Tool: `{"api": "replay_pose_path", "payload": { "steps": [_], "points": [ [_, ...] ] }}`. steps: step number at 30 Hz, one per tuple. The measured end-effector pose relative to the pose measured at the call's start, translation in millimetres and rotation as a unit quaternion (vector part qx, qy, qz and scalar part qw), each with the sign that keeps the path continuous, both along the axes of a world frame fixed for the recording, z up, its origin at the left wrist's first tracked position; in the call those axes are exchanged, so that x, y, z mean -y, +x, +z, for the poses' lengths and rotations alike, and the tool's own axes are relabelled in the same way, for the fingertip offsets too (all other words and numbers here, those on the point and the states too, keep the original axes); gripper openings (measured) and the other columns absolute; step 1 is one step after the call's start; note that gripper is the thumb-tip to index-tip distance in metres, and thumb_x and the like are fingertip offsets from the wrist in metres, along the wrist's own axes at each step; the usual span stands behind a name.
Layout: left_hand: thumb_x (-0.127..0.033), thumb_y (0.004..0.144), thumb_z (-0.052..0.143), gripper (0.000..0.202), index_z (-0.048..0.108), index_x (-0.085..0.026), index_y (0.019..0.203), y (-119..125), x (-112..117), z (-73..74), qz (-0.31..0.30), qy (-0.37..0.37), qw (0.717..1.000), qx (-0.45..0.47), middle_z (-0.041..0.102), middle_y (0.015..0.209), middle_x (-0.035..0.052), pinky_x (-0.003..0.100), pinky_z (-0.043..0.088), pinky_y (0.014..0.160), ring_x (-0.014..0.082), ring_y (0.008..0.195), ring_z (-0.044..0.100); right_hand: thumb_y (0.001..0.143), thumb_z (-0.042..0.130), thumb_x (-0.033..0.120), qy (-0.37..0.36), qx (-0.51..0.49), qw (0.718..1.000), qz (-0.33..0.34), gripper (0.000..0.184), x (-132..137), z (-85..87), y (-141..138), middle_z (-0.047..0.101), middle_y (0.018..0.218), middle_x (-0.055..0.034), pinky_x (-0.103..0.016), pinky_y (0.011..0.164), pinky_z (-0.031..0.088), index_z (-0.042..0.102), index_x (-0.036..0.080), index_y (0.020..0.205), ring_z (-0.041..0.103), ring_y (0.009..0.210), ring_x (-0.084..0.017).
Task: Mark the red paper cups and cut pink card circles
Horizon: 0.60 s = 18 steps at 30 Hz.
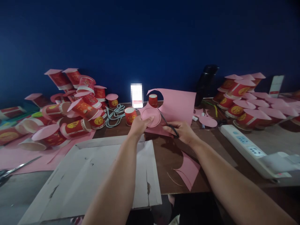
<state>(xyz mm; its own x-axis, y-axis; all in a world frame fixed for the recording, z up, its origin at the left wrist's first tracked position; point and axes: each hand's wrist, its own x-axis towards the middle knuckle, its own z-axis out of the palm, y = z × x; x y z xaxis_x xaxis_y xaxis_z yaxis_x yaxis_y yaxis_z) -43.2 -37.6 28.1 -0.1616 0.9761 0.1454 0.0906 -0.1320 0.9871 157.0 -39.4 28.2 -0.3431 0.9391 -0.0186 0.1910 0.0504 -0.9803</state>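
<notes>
My left hand (138, 125) pinches the left part of a pink paper sheet (179, 104), its thumb lying on a circle drawn there. The sheet is held up above the brown table, and a round piece is cut out of its top edge. In my right hand (184, 131) is a pair of black-handled scissors (173, 130). Their blades point up and left, against the sheet just right of the drawn circle. Two red paper cups, one left of the sheet (130, 117) and one behind it (153, 100), stand close by.
Red cups with pink paper discs pile up at left (82, 107) and right (245, 93). A white cardboard tray (98, 168), pink scrap (188, 172), power strip (243, 147), coiled grey cable (114, 115), lit phone (136, 95), black bottle (206, 82) and other scissors (21, 167) lie around.
</notes>
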Motion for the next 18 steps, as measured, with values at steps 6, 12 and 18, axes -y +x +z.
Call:
{"api": "replay_pose_path", "payload": {
  "steps": [6,12,18],
  "points": [
    [-0.042,0.064,0.073,0.045,0.071,-0.007,0.092,1.3,2.3,4.5,-0.003,-0.006,1.000,-0.007,0.071,0.082,0.0118,0.035,0.048,0.080,0.0237,0.080,0.065,0.061,0.076,0.054,0.000,0.005,1.000,-0.004,0.055,0.0,0.6,-0.1,0.052,0.053,0.0043,-0.021,0.045,0.036,0.073,0.015,0.100,0.045,0.046,-0.007],
    [-0.044,0.061,0.076,0.049,0.071,-0.008,0.094,0.3,1.5,3.6,0.000,-0.003,1.000,0.009,0.071,0.081,0.0104,0.034,0.048,0.080,0.0230,0.079,0.064,0.061,0.076,0.054,0.002,0.009,1.000,-0.005,0.057,0.7,2.3,-0.3,0.052,0.053,0.0040,-0.021,0.045,0.037,0.072,0.014,0.102,0.045,0.047,-0.007],
    [-0.044,0.061,0.075,0.049,0.072,-0.010,0.096,-0.4,-0.2,0.7,-0.012,0.003,1.000,0.017,0.072,0.087,0.0111,0.035,0.047,0.083,0.0236,0.083,0.065,0.058,0.078,0.053,-0.008,0.001,1.000,-0.018,0.058,0.4,1.4,-0.8,0.053,0.056,0.0038,-0.021,0.045,0.040,0.073,0.014,0.101,0.045,0.046,-0.006]
  ]
}}
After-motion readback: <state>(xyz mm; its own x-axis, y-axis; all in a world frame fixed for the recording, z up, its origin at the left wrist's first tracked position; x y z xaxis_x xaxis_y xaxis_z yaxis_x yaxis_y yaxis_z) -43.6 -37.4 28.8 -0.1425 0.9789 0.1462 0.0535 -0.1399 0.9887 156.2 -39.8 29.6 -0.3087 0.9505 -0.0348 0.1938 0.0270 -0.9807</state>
